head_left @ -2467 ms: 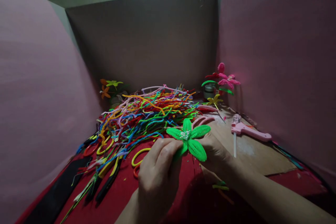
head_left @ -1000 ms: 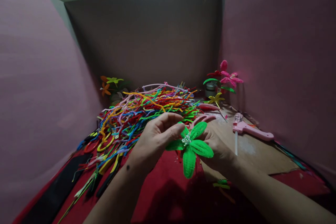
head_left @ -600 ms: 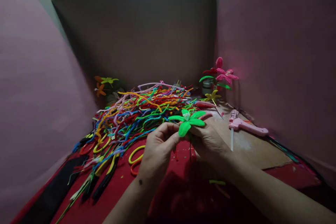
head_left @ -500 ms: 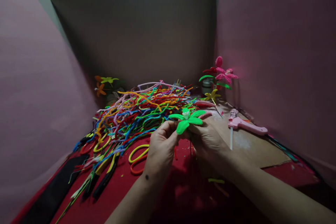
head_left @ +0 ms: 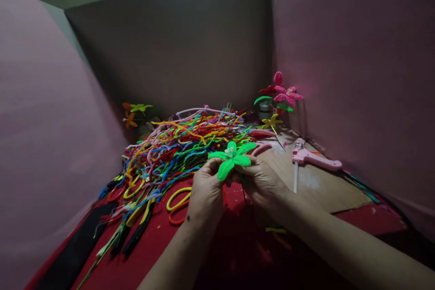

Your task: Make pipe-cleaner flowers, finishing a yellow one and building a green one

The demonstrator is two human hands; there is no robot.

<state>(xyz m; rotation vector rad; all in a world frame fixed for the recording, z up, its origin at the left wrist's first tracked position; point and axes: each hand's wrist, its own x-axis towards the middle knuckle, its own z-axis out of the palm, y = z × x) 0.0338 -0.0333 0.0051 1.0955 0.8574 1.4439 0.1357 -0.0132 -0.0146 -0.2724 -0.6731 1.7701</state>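
A bright green pipe-cleaner flower (head_left: pixel 232 157) with a white beaded centre is held up between both my hands, petals facing upward. My left hand (head_left: pixel 205 192) is closed, its fingertips pinching just under the flower's left petals. My right hand (head_left: pixel 263 184) is closed round the flower's base and thin dark stem, which hangs down between my hands. Behind the flower lies a large heap of coloured pipe cleaners (head_left: pixel 180 142) on the red table cover (head_left: pixel 149 253).
A pink glue gun (head_left: pixel 314 158) lies on a brown board (head_left: pixel 322 190) at the right. Pink, red and yellow finished flowers (head_left: pixel 280 95) stand at the back right, orange and green ones (head_left: pixel 134 113) at the back left. Pink walls close both sides.
The flower went from facing me to lying flat with petals up, and moved slightly left. My left hand dropped from above the petals to pinch beneath them.
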